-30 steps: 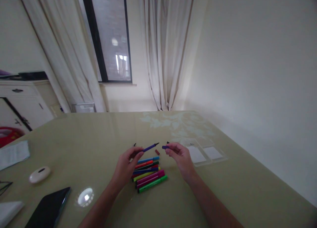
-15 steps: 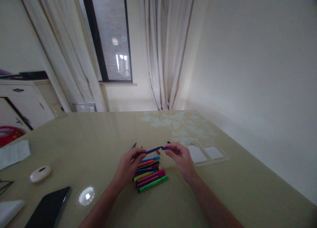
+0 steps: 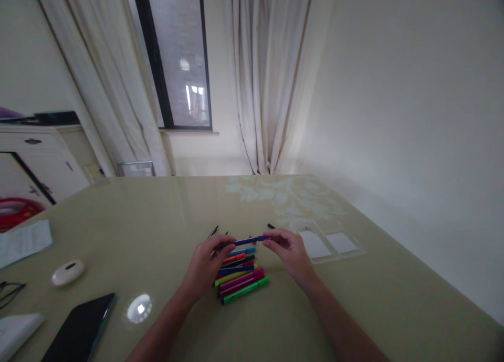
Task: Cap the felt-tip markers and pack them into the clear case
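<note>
A purple marker (image 3: pixel 246 241) is held level between my two hands, above the far end of a row of markers. My left hand (image 3: pixel 207 257) pinches its barrel. The fingers of my right hand (image 3: pixel 289 249) are closed on the purple cap (image 3: pixel 261 238), which now lines up with the barrel and seems to touch it. Beneath lie several markers side by side, among them a green one (image 3: pixel 246 290), a magenta one (image 3: pixel 246 279) and a light blue one (image 3: pixel 247 251). My left fingers cover some of their ends.
Dark pens (image 3: pixel 213 231) lie beyond my left hand, and a dark cap-like piece (image 3: pixel 271 226) beyond my right. Clear plastic cases (image 3: pixel 315 245) with white inserts are at the right. Leftward are a black tablet (image 3: pixel 81 325), a round shiny object (image 3: pixel 139 308) and a white oval object (image 3: pixel 68 273).
The bare tip that showed between barrel and cap is covered now. The cap and barrel have come together in a straighter line. Both hands stay in nearly the same place.
</note>
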A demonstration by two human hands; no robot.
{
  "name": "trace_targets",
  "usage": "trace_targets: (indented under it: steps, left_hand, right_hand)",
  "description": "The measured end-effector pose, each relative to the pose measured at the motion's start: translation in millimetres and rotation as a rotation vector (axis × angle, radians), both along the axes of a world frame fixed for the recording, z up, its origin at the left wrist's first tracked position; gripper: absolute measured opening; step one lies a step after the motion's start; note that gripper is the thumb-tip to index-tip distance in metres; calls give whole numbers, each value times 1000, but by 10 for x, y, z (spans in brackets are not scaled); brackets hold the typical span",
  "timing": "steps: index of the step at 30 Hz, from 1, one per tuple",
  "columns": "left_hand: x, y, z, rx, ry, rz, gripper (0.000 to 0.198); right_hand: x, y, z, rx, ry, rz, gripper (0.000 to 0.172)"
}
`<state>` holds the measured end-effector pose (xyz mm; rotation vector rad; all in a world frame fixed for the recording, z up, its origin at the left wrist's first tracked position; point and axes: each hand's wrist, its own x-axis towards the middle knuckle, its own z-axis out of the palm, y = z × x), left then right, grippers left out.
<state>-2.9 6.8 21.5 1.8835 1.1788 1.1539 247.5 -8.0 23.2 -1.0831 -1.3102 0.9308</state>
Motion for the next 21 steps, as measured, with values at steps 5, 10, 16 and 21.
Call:
trace_targets:
  steps: [5, 10, 16, 21]
  left_hand:
    - [28, -28, 47, -62, -36, 1, 31]
    - [48, -46, 60, -171, -111, -8, 33]
    - [48, -29, -15, -179, -108, 25, 30]
    - [-10, 19, 49, -130, -29, 25, 34]
  right_hand:
    - [-3, -31, 52, 2, -47, 19, 27]
    - [-4, -41, 55, -38, -6, 38, 25]
    - [-21, -49, 44, -49, -58, 37, 18]
    - [-30, -33, 7, -91, -63, 94, 20]
